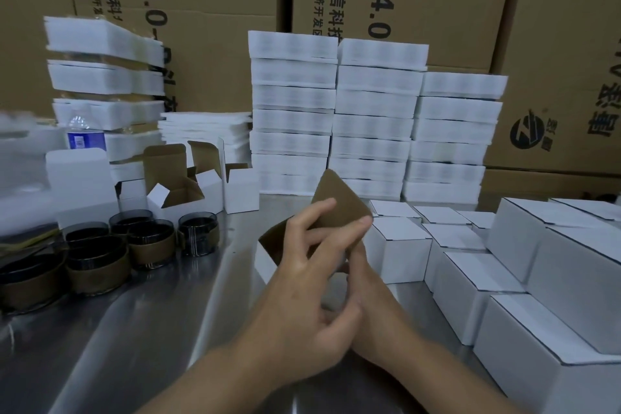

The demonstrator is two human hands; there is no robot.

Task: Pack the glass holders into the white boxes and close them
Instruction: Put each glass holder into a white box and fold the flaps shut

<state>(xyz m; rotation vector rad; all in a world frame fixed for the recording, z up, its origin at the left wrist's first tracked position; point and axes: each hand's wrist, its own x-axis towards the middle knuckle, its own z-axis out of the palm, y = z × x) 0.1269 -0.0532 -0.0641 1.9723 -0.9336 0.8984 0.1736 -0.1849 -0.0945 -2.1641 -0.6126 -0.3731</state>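
A small white box (265,262) with a brown inside stands on the steel table at the centre, its lid flap (342,202) raised. My left hand (302,279) grips the box from the front, fingers on the flap. My right hand (366,282) holds it from the right, mostly hidden behind the left hand. What is inside the box is hidden. Several dark glass holders (97,262) with brown bands stand at the left. Open white boxes (208,191) stand behind them.
Closed white boxes (477,282) fill the table's right side. Stacks of flat white box blanks (373,118) rise behind, in front of large brown cartons (568,54). A water bottle (84,134) stands at the far left. Bare steel table (151,329) lies at front left.
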